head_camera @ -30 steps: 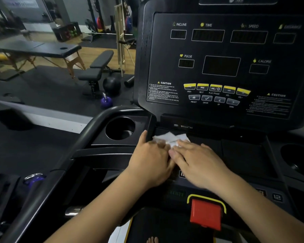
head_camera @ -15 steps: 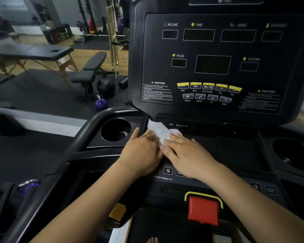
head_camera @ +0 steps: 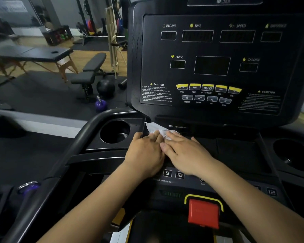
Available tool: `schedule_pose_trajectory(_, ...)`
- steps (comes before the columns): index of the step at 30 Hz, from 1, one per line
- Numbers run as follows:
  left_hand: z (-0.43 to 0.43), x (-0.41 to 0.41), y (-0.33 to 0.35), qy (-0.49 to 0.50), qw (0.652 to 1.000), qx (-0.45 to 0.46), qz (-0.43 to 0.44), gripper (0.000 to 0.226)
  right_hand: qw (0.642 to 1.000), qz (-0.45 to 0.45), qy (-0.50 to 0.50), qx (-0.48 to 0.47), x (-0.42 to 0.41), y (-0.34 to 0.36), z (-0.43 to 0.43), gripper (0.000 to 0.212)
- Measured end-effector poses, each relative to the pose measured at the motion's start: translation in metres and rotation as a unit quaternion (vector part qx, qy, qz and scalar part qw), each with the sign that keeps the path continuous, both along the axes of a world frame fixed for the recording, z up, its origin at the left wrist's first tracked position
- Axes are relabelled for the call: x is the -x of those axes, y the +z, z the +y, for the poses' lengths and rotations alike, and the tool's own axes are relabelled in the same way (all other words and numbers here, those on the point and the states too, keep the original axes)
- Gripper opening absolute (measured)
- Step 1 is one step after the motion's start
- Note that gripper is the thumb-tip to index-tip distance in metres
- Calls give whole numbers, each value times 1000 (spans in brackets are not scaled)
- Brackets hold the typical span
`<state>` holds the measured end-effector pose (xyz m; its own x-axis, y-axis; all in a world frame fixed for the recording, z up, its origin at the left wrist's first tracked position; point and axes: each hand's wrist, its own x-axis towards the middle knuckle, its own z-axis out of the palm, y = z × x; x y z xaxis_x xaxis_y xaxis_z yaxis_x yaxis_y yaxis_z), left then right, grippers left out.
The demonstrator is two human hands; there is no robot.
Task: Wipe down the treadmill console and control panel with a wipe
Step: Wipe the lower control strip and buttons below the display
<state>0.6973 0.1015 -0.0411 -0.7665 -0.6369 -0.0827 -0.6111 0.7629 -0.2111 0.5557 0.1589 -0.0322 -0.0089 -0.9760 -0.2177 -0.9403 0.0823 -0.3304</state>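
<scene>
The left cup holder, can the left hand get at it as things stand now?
Probably yes. The left hand lies flat on the wipe, right beside the left cup holder. Only a low black ridge lies between them, and the holder looks empty and uncovered.

The treadmill's black console shelf (head_camera: 235, 148) runs flat below the upright display panel (head_camera: 218, 67). A crumpled white wipe (head_camera: 154, 128) lies on the shelf's left part, up against the foot of the panel. The left hand (head_camera: 145, 153) and right hand (head_camera: 186, 155) lie side by side on the shelf, touching, their straight fingers (head_camera: 175, 137) pressing on the wipe's near edge. One round cup holder (head_camera: 115, 131) is sunk into the shelf just left of the hands, another (head_camera: 293, 155) at the far right.
</scene>
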Motion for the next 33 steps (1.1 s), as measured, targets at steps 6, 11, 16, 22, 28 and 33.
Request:
schedule_pose_trajectory(6,25,-23,3,-2,996,15,92,56,1000,15,19,2,-6,9,49,65)
schedule_pose_trajectory(11,4,-10,3,-10,997,3,77,56,1000,3,10,-3,1,7,35,63)
schedule_pose_trajectory(16,-21,2,-2,21,997,-20,67,82,999,35,-20,17,-1,-2,-5,63)
schedule_pose_trajectory(22,12,-20,0,9,996,-36,85,74,999,33,-9,29,-5,1,34,69)
schedule_pose_trajectory(28,-8,-4,6,30,993,-104,39,59,998,47,-19,29,2,6,25,70)
schedule_pose_trajectory(33,-22,-14,1,0,995,-94,27,66,998,38,8,53,-8,-2,0,65)
